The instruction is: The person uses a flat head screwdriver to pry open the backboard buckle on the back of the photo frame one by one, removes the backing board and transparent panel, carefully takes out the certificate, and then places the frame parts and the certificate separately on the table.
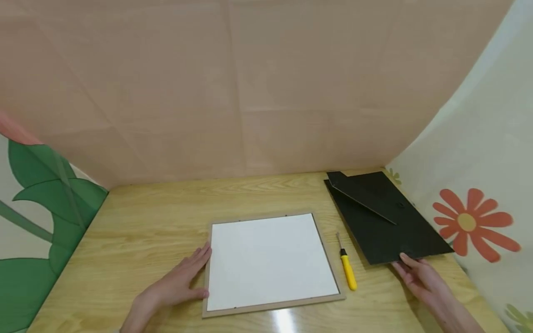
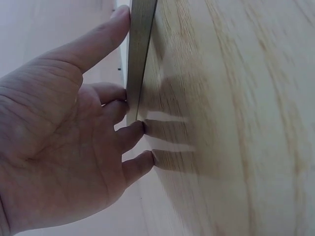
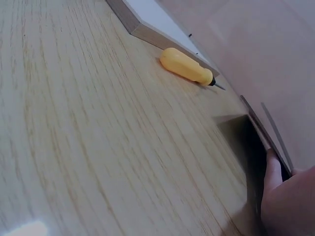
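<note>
R hand [image 1: 424, 280] pinches the black panel [image 1: 391, 236] by its near edge: thumb on top, other fingers underneath. In the R wrist view that edge sits up off the wooden table [image 1: 158, 222], w/ dark shadow below; can't tell if the far edge rests on it. A hinged leg [image 1: 358, 196] stands partly out from the panel's upper face, and a small ring sits near the R side.

L hand [image 1: 176, 282] holds nothing: fingers fairly straight, thumb spread, touching the L side of the frame [image 1: 225, 312]. Per the L wrist view, thumb + index meet its outer side, while the lower fingertips seem to be down on the wood.

Key relation: frame lies flat, well to the L of the R hand's grip, w/ the yellow screwdriver [image 1: 349, 273] btwn, tip pointing away, just beside the frame's R side. Frame's long axis runs L–R; panel's runs near–far, far end slanting L, so the two lie roughly crosswise. L hand is at the frame; R hand is the one at the panel.

White sheet [image 1: 270, 263] fills the frame. Beyond: pinkish cloth [image 1: 208, 92] at back, red flower print [image 1: 466, 222] on the R.
</note>
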`<action>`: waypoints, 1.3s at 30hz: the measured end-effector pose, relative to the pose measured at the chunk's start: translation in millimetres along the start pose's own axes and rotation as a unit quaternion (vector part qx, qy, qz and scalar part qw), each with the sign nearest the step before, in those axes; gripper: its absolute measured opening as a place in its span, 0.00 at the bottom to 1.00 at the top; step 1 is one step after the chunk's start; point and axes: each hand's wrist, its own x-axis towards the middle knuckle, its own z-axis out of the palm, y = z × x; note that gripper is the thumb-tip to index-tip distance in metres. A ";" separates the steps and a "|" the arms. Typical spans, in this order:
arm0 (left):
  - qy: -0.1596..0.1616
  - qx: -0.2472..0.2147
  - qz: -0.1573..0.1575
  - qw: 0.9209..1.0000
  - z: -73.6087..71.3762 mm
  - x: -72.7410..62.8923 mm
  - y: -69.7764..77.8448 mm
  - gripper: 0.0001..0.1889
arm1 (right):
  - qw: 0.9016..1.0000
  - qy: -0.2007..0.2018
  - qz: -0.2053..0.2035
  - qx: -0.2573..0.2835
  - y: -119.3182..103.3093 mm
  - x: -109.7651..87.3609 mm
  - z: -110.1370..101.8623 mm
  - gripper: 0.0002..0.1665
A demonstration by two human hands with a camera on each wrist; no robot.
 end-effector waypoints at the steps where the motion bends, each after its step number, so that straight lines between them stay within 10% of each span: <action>1: -0.001 -0.001 -0.001 1.000 -0.1 -0.3 -0.2 0.51 | 1.000 0.003 0.002 0.000 -0.3 0.6 -0.2 0.18; 14: 0.005 0.004 0.005 1.000 0.7 -0.6 -0.1 0.50 | 0.998 0.050 0.012 -0.046 3.0 1.3 4.9 0.16; 18: 0.005 0.005 0.007 1.000 1.5 -0.7 -0.4 0.50 | 0.972 0.133 0.032 -0.189 2.8 -1.4 16.3 0.02; 21: 0.004 0.003 0.004 1.000 1.2 -1.6 -0.2 0.50 | 0.944 0.158 0.059 -0.283 1.3 -1.5 22.4 0.10; 34: 0.005 0.002 0.004 1.000 0.4 -2.6 -0.5 0.49 | 0.900 0.086 0.110 -0.414 -22.2 2.2 15.2 0.23; 39: 0.001 0.000 -0.001 1.000 -0.2 -2.2 -1.0 0.50 | 0.902 0.048 0.137 -0.407 -33.1 3.3 10.8 0.21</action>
